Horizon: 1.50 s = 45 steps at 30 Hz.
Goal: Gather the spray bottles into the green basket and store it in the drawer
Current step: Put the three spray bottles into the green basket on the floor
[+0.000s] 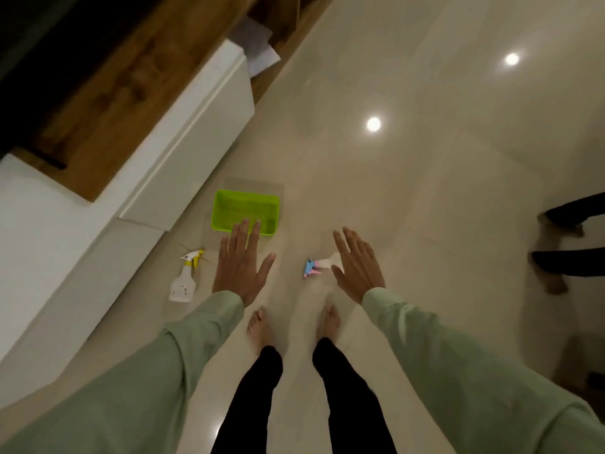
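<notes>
Spray bottles (184, 280) lie ungathered; my left hand (240, 268) and right hand (357, 265) hover released. Next: grasp one.

no text, brand or number can be read anywhere; the spray bottle (183, 279) left of the green basket (226, 204) bears only a blurred, unreadable mark.

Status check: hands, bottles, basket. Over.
Left hand and right hand open, empty, above the floor. Basket empty. Yellow-top bottle and blue-top bottle lying on the floor. Nothing in the way.
</notes>
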Available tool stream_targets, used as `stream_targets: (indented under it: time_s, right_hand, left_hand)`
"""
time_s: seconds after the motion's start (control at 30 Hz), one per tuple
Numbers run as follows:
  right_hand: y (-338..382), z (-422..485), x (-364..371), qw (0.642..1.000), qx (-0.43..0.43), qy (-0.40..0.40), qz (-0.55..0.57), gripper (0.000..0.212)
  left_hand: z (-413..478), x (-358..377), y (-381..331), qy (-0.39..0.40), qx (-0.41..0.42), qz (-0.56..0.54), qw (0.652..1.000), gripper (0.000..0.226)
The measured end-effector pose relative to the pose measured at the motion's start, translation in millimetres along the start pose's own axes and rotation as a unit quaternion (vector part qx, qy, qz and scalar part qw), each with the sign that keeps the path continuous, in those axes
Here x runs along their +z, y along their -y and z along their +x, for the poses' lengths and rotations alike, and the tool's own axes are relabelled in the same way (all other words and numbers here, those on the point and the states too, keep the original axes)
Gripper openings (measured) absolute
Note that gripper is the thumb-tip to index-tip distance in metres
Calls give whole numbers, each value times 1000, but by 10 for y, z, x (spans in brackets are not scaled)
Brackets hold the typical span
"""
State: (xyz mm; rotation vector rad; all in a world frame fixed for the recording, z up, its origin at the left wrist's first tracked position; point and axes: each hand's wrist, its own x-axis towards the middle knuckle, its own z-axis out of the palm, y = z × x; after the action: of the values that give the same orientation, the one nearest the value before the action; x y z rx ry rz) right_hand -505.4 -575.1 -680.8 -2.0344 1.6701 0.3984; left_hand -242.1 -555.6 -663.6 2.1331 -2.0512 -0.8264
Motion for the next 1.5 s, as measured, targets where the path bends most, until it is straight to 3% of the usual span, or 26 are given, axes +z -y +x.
stream_targets:
  time_s: [0.3, 0.47, 0.67, 0.83, 0.97, 1.1, 1.2, 1.33, 1.4, 1.5]
  right_hand:
    - [-978, 1600, 2443, 990, -26, 110, -85, 91]
    - [-1385, 2204, 3204, 970, -61, 158, -175, 104]
    - [-1500, 2607, 3744, 963, -58, 205, -166, 63]
    - [-1381, 2691, 3822, 969, -12, 230, -94, 53]
    - [-1203, 2604, 3466, 982, 49, 174, 54, 42]
    - [-869, 2569, 2869, 971, 76, 112, 198, 44]
    - [-527, 2634, 2365, 939, 82, 41, 330, 44]
    - [3, 2849, 1853, 865, 110, -27, 489, 33]
    - [264, 3007, 1729, 829, 133, -40, 541, 29]
    - [544, 3241, 1723, 807, 156, -64, 566, 21]
  left_hand:
    - [1072, 2411, 800, 66, -7, -5, 998, 72]
    - [1386, 3232, 1023, 78, -12, -9, 997, 72]
    - [1525, 3840, 1164, 94, -24, -21, 995, 72]
    - [1527, 3849, 1212, 100, -34, -19, 994, 72]
    - [1522, 3486, 1156, 95, -52, -14, 994, 72]
    - [1613, 2876, 1065, 62, -70, -19, 995, 71]
    - [1748, 2374, 1066, 19, -85, -22, 996, 73]
    - [1951, 1838, 1173, -44, -97, -27, 994, 73]
    - [2073, 1680, 1281, -59, -97, -32, 993, 73]
    - [2263, 1629, 1508, -52, -87, -34, 994, 73]
